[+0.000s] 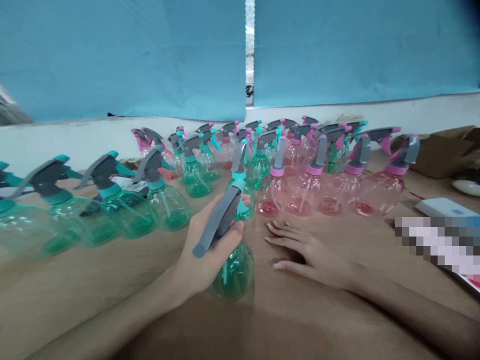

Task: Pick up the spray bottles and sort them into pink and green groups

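Note:
My left hand (206, 250) is wrapped round the neck of a clear green spray bottle (234, 275) with a grey and teal trigger head. This bottle is close to me, near the middle of the brown table (285, 320); the fingers hide its neck. To its right, my right hand (303, 247) lies with fingers spread on the tabletop, holding nothing. Just beyond those fingertips stands a pink spray bottle (272, 195), the nearest end of a row of several pink ones. Left of my left hand is a green spray bottle (168, 205) in a row of several green ones.
More green and pink spray bottles (197, 172) crowd the back, before a white wall and blue cloth (131, 60). On the right are a brown paper bag (438, 152), a white box (446, 207) and a blurred-out flat item (442, 245). A white rounded object (467, 187) lies behind them.

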Tool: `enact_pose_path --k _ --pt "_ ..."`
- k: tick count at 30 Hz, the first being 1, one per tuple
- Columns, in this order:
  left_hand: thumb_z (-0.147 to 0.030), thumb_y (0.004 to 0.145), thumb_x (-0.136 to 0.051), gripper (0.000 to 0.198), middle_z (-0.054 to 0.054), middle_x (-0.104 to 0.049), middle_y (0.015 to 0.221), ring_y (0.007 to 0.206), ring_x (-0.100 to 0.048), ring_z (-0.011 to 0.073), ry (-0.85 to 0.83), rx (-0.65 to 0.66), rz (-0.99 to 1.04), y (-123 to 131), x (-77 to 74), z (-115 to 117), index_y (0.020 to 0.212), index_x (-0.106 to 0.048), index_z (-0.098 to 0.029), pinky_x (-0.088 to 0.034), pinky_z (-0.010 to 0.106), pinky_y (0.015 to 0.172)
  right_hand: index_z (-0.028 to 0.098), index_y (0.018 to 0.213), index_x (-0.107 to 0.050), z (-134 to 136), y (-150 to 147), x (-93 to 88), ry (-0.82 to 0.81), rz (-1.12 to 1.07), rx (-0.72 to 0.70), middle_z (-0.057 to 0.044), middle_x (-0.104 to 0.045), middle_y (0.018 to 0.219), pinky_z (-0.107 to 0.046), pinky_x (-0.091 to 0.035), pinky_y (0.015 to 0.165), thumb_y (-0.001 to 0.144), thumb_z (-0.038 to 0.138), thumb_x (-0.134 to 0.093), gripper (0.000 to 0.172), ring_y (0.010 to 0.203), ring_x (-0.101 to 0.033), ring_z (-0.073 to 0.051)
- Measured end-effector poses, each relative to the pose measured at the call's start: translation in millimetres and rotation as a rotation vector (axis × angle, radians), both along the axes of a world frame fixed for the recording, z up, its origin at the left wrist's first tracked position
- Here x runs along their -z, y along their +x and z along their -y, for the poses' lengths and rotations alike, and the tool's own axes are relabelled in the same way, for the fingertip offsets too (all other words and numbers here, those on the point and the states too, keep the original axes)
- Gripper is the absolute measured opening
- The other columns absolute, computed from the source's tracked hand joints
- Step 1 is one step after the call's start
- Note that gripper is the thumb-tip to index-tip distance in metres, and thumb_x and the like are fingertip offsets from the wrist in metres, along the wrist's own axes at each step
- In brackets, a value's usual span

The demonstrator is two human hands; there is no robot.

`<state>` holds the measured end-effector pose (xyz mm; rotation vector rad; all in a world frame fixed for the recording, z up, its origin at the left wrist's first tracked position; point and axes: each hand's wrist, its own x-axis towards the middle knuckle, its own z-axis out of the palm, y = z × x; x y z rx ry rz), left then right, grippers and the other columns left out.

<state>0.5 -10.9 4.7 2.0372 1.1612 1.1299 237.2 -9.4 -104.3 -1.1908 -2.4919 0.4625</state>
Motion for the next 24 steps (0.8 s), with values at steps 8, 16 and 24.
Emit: enact_pose_path --k 8,16,24 --pt "-0.023 0.079 -0.049 0.004 -0.005 -0.043 0.066 0.057 -0.042 0.0124 0.062 -0.031 -0.039 -0.8 4.4 -0.4 0.076 -0.047 -0.025 -0.038 0.023 0.05 0.028 0.138 -0.041 1.0 -0.1 -2.5 -0.006 -0.024 -0.001 -0.001 -0.03 0.149 -0.047 -0.022 0.113 0.088 0.054 -0.05 0.057 0.138 -0.025 -0.024" --pt "-0.024 0.08 -0.05 0.002 -0.004 -0.046 0.068 0.061 -0.046 0.0135 0.01 -0.034 -0.059 -2.2 4.6 -0.4 0.08 -0.049 -0.025 -0.041 0.025 0.057 0.027 0.138 -0.041 1.0 -0.3 -2.2 -0.005 -0.012 -0.003 -0.002 -0.03 0.15 -0.047 -0.022 0.113 0.088 0.055 -0.049 0.058 0.138 -0.025 -0.023" --pt "-0.023 0.08 -0.052 0.006 -0.004 -0.046 0.069 0.061 -0.043 0.0134 0.007 -0.032 -0.058 -2.4 3.9 -0.3 0.085 -0.051 -0.026 -0.04 0.024 0.056 0.031 0.139 -0.039 0.7 0.4 -1.0 0.003 -0.033 -0.008 -0.001 -0.031 0.149 -0.049 -0.024 0.113 0.088 0.052 -0.051 0.057 0.138 -0.026 -0.024"
